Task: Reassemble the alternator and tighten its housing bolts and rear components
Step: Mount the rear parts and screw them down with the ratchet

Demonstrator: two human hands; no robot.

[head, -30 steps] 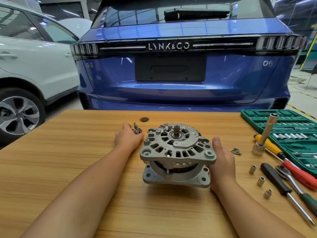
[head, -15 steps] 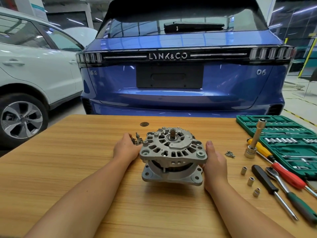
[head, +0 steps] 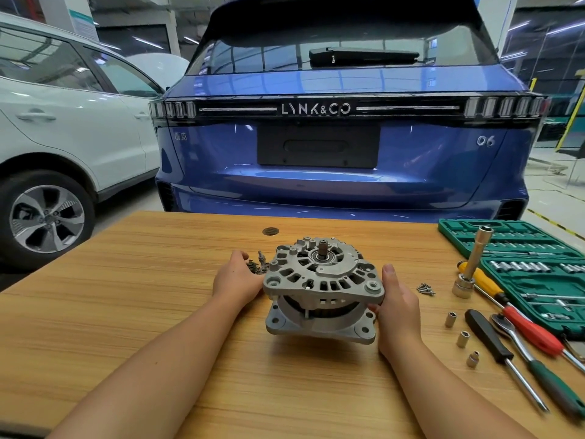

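A grey cast alternator stands on the wooden table with its shaft pointing up. The upper housing half sits slightly askew over the lower half, with a gap between them. My left hand grips the upper housing's left side. My right hand holds the right side, thumb up along the housing. A small heap of bolts and small parts lies just behind my left hand. More screws lie to the right of the alternator.
At the right lie a green socket set case, an upright socket extension, three loose sockets, a ratchet and screwdrivers. A blue car stands behind the table and a white car at the left.
The view has tilted upward, so the table sits lower in frame. Both hands stay on the alternator, whose upper housing has turned slightly.
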